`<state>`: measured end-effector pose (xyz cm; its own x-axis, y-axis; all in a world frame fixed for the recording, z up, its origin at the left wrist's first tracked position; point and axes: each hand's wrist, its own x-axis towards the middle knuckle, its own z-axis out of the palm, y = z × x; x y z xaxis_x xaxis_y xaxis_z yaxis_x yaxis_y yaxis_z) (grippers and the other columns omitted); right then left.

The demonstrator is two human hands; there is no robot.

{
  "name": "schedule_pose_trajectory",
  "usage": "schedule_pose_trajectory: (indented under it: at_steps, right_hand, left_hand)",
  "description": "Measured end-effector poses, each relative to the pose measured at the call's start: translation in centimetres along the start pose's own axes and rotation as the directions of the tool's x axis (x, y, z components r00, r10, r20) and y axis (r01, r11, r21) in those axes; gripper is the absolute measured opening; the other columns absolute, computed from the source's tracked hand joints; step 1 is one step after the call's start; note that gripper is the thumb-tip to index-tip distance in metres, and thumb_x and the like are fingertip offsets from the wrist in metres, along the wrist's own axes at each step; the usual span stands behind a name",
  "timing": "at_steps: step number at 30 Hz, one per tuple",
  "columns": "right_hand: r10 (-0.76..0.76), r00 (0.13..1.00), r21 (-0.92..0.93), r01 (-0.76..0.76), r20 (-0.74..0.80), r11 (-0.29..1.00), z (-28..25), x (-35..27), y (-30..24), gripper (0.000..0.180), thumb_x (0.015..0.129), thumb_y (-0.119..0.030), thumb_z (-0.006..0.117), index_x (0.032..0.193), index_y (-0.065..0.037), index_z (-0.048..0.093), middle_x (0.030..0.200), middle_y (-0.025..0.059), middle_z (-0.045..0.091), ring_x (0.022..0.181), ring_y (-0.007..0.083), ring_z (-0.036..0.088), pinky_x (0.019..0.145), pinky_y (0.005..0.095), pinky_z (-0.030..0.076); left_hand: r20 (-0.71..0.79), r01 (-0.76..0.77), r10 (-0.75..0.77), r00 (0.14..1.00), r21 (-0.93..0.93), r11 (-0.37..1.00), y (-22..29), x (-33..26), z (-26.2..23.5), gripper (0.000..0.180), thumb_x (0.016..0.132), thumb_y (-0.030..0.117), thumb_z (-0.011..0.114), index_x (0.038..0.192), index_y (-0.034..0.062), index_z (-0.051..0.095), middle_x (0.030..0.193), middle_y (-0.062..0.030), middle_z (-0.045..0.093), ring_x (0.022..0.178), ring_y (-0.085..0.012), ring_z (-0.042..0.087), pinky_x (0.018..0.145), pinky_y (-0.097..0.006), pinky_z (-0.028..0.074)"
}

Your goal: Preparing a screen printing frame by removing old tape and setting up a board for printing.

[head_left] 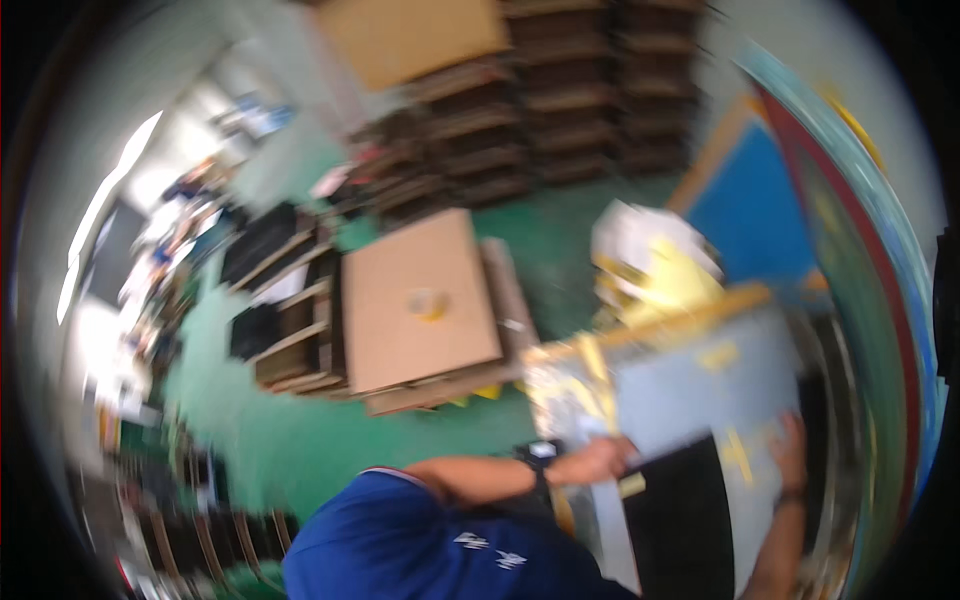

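A black rectangular sheet (682, 525) lies on the grey worktable (675, 390) in front of me. My left hand (600, 460), with a dark watch on its wrist, is at the sheet's upper left corner. Its fingers are curled together; blur hides what they hold, if anything. A small pale yellow piece of tape (632, 486) shows at that corner. To the right of the sheet, my right hand (790, 450) rests at the table's right side with its fingers stretched out, beside another dark strip (815, 430). Yellow tape strips (738, 457) mark the tabletop between my hands.
Left of the table, a stack of brown cardboard (415, 340) carries a tape roll (428, 304). Dark trays (290, 330) stand beyond it, and brown stacked crates (570, 100) line the back. A white and yellow bag (655, 260) sits behind the table; a blue panel (755, 205) leans at right.
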<state>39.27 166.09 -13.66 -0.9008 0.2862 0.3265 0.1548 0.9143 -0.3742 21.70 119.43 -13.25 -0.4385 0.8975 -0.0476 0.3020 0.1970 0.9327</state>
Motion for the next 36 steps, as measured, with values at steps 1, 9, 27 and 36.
schedule_pose_trajectory:
  at_steps: [1, 9, 27, 36]
  right_hand:
    - [0.148, 0.986, 0.159, -0.159, 0.079, 0.974, 0.2, 2.8, -3.9, 0.029, 0.078, 0.001, 0.066, 0.107, 0.001, 0.062, 0.107, 0.0220, 0.066, 0.097, 0.0370, 0.064, 0.081, 0.0449, 0.051]
    - [0.247, 0.969, 0.131, -0.243, -0.013, 0.961, -0.7, 2.2, -8.8, 0.011, 0.071, -0.005, 0.069, 0.080, -0.002, 0.063, 0.078, 0.0144, 0.062, 0.072, 0.0346, 0.063, 0.065, 0.0412, 0.051]
    - [0.252, 0.965, 0.222, -0.263, 0.078, 0.939, -3.6, -2.7, -25.3, 0.005, 0.085, -0.006, 0.066, 0.089, -0.004, 0.067, 0.086, 0.0162, 0.064, 0.083, 0.0371, 0.063, 0.074, 0.0441, 0.053]
    - [0.467, 0.867, 0.054, -0.465, -0.174, 0.884, -1.7, -2.3, -19.0, 0.040, 0.080, -0.014, 0.074, 0.114, 0.002, 0.060, 0.109, 0.0193, 0.063, 0.099, 0.0370, 0.061, 0.089, 0.0451, 0.050]
  left_hand:
    - [-0.069, -0.100, 0.108, 0.992, 0.103, 0.990, -1.3, -0.7, -0.2, 0.030, 0.077, 0.006, 0.061, 0.106, -0.0019, 0.062, 0.097, -0.0212, 0.062, 0.088, -0.0387, 0.063, 0.078, -0.044, 0.052]
    - [-0.078, 0.034, -0.026, 0.997, 0.103, 0.994, 2.4, -0.2, -2.1, 0.023, 0.086, -0.001, 0.060, 0.108, -0.0005, 0.067, 0.093, -0.0136, 0.067, 0.068, -0.0180, 0.063, 0.064, -0.029, 0.052]
    - [0.020, -0.146, 0.150, 0.988, -0.130, 0.981, 8.9, 4.9, -0.1, 0.033, 0.087, 0.009, 0.072, 0.118, 0.0005, 0.064, 0.111, -0.0147, 0.066, 0.097, -0.0256, 0.066, 0.080, -0.033, 0.054]
    - [0.131, 0.108, -0.087, 0.988, -0.169, 0.980, 5.8, 4.1, -0.3, 0.032, 0.092, 0.004, 0.067, 0.123, -0.0018, 0.062, 0.107, -0.0092, 0.068, 0.097, -0.0146, 0.064, 0.085, -0.027, 0.053]
